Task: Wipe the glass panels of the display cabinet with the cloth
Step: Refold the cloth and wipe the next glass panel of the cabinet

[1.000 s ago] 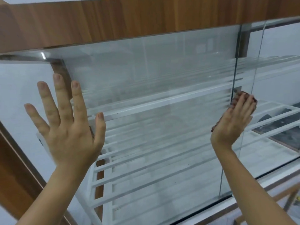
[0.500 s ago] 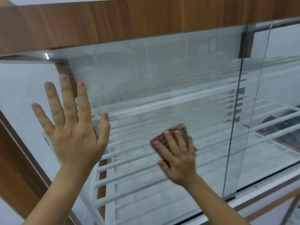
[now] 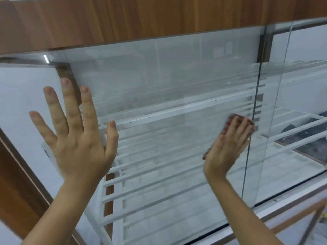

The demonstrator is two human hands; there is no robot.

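Head view: cloth (image 3: 236, 119) is swept back right across glass panel (image 3: 177, 76) under flat right hand (image 3: 228, 147); left hand (image 3: 76, 137) stays spread; wiping is judged midway.

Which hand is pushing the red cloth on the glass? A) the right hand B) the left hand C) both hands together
A: the right hand lies flat over the red cloth on the glass panel, while the left hand is spread bare on the glass.

Above my pressing palms runs a brown wood-grain band (image 3: 123, 18); left of them, a plain white wall (image 3: 21, 96) and wooden frame (image 3: 16, 183).
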